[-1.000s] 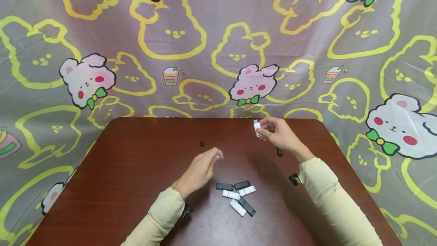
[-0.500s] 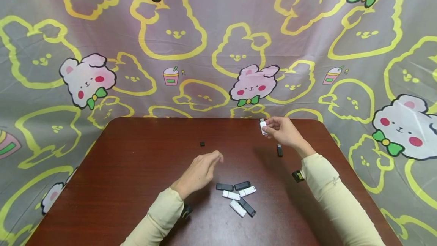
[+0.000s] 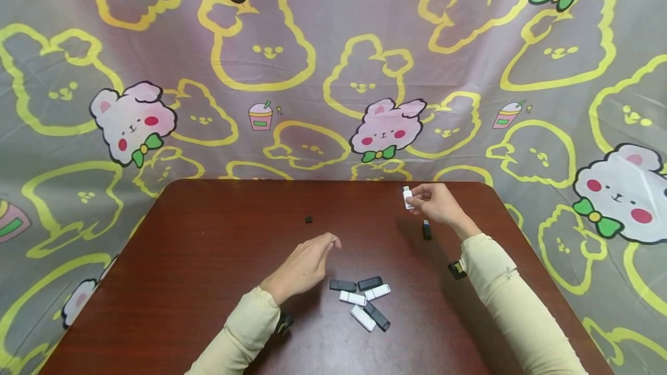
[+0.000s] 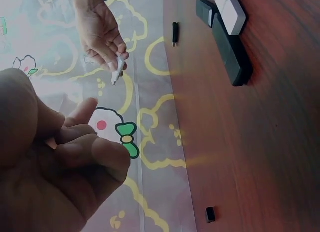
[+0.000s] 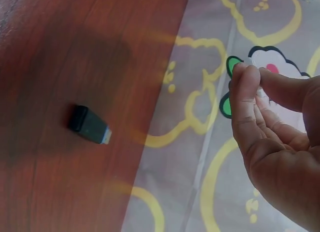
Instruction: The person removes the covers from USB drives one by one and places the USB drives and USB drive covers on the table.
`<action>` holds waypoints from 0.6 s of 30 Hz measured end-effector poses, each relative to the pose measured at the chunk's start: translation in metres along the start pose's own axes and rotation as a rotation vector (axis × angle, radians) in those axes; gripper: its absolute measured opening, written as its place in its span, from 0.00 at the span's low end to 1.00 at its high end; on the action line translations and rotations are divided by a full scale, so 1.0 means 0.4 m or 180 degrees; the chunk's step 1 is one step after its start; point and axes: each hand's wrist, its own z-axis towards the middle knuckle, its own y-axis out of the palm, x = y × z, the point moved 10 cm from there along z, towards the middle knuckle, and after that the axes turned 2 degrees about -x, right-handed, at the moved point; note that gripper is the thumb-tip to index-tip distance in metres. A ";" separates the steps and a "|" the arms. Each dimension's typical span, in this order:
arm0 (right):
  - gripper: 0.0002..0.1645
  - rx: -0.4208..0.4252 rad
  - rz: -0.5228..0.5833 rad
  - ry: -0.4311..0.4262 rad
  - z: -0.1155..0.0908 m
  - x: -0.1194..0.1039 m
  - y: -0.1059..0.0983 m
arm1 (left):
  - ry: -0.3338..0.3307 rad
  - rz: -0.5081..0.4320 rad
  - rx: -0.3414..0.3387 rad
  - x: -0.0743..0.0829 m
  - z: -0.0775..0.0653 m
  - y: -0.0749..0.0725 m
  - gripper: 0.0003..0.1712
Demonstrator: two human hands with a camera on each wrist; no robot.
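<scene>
My right hand pinches a white USB stick between thumb and fingertips above the table's far right part, its metal plug bare and pointing away. Just below that hand lies a black USB stick, also with its plug uncovered; the right wrist view shows this black stick too. My left hand hovers over the middle, fingers bent; in the left wrist view the fingers curl inward, and whether anything is tucked inside is hidden. A small black cap sits beyond it.
Near the middle front, several capped USB sticks lie in a loose cluster, among them a black stick and a white stick. The brown table ends at a patterned cloth behind.
My right hand has shifted rightward with the white USB stick, bringing more of the black stick below into view. My left hand has sunk slightly.
</scene>
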 end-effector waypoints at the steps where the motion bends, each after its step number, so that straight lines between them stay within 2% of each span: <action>1: 0.19 -0.0010 0.0019 0.0016 0.002 0.006 0.002 | -0.0009 0.0032 0.0007 0.000 -0.001 0.000 0.13; 8: 0.18 -0.0079 0.0088 0.0120 0.009 0.039 0.013 | -0.0051 0.0131 0.0034 0.001 -0.006 -0.001 0.14; 13: 0.16 -0.0045 0.0008 0.0192 0.010 0.060 0.012 | -0.0080 0.0131 -0.0071 0.003 -0.008 0.008 0.15; 18: 0.13 0.0022 0.0029 0.0381 0.008 0.087 0.012 | -0.0128 0.0173 -0.0170 0.000 -0.010 0.018 0.17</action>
